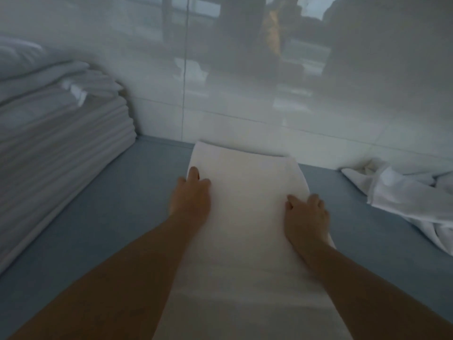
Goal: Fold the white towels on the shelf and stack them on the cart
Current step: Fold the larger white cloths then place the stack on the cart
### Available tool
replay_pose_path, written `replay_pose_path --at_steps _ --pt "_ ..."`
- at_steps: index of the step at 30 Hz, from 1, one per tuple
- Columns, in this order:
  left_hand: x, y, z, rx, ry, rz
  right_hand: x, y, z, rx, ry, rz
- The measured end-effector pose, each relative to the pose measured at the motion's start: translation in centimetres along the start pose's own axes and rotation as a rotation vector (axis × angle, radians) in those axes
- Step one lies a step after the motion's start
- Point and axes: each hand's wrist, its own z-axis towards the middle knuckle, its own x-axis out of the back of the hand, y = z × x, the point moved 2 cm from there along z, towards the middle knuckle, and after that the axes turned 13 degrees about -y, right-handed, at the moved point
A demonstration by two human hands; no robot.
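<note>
I find no readable text, label, brand, number or sign anywhere; the whole view is too soft and hazy for lettering.

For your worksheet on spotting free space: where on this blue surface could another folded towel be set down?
Bare blue surface lies between the stack of folded linen and the long towel under both hands. A narrower strip runs between that towel and the crumpled cloth. The far-right corner is crowded.

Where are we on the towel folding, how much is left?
Done: a stack of folded towels sits at left. In hand: left hand and right hand rest on the long edges of a narrow folded towel on the blue surface. Left: crumpled towels at right; no cart in view.
</note>
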Motion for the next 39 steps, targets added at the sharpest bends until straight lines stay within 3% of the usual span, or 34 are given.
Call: replay_pose_path --at_steps 3,5,7,8,11,17,20,23,26,31,37,39 --pt "-0.5 0.1 0.1 0.017 0.042 0.143 0.5 -2.3 -0.2 0.14 0.029 -0.155" --pt "-1.1 -0.1 0.2 0.039 -0.046 0.194 0.2 -5.8 -2.3 0.406 0.046 -0.088" --pt "-1.4 -0.6 1.2 0.057 -0.201 0.16 -0.9 -9.1 -4.7 0.621 -0.075 0.026" --pt "-1.5 -0.9 1.5 0.061 -0.255 0.165 -1.5 -9.7 -5.3 0.635 -0.185 0.063" --pt "-1.5 -1.8 2.0 0.021 -0.295 0.168 -2.2 -6.2 -4.2 0.459 -0.306 0.035" --pt "0.7 1.4 -2.8 -0.068 -0.116 0.35 -1.2 4.3 -4.0 0.087 -0.406 0.021" --pt "1.2 3.0 -6.9 -0.116 -0.173 0.233 0.1 3.1 -5.7 0.138 -0.265 -0.187" --pt "0.1 4.2 -11.7 -0.14 -0.265 0.188 0.2 -1.6 -10.4 0.379 -0.249 -0.025" --pt "-1.8 3.9 -15.3 -0.14 -0.246 0.198 -1.0 -4.7 -15.2 0.459 -0.281 0.105" --pt "-1.7 1.5 -16.0 -0.158 -0.208 0.232 -1.0 -1.2 -15.5 0.34 -0.267 0.07" --pt "0.1 -1.5 -18.6 0.009 -0.312 0.298 -0.2 8.3 -15.7 0.017 -0.499 0.096" --pt "0.7 -0.9 -20.4 0.053 -0.346 0.357 0.3 9.3 -17.2 -0.026 -0.403 -0.001"
